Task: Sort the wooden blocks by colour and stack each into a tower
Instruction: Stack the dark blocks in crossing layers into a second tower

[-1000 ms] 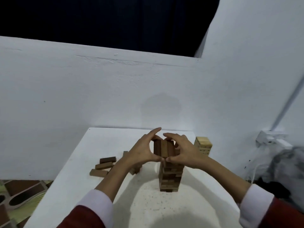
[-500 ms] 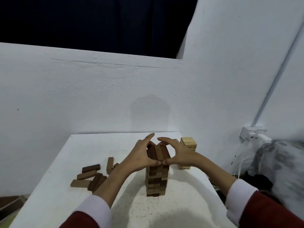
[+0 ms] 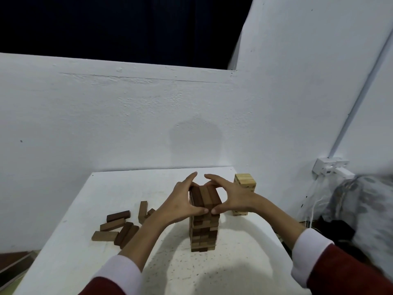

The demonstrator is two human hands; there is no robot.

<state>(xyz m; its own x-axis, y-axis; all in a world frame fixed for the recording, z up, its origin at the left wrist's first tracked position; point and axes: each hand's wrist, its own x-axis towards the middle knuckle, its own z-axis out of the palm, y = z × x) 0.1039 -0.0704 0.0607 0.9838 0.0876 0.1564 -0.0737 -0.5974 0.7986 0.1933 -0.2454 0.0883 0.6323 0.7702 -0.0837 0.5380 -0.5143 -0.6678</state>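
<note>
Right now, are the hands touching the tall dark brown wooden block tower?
Touching. The head view shows the left hand and right hand cupping the dark brown wooden block tower's top layer, thumbs pressed on its front.

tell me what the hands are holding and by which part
Both the left hand and right hand clasp the top layer of the brown tower, thumbs on its near face, fingers curled behind.

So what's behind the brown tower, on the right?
A pale tower stands behind the brown tower, near the wall. The right hand covers its lower middle; only its top and a strip of its base show.
</note>
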